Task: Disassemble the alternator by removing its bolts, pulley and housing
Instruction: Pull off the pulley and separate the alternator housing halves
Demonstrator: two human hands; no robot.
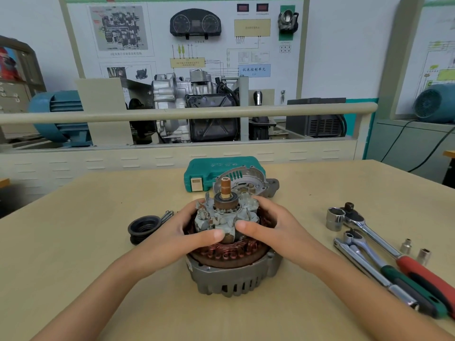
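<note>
The opened alternator stands at the table's middle: a grey front housing (234, 279) holding the copper stator windings (229, 252) and the grey claw-pole rotor (221, 217) with its slip-ring shaft upright. My left hand (194, 227) grips the rotor from the left and my right hand (266, 225) grips it from the right, thumbs at the front. The removed rear housing (248, 183) lies behind. The black pulley (144, 228) sits to the left, with long bolts (167, 215) beside it.
A green tool case (209, 171) lies behind the rear housing. On the right lie ratchet wrenches (384, 252) with red and green handles, a large socket (335, 219) and small sockets (414, 252). A training bench with an engine display stands beyond the table's far edge.
</note>
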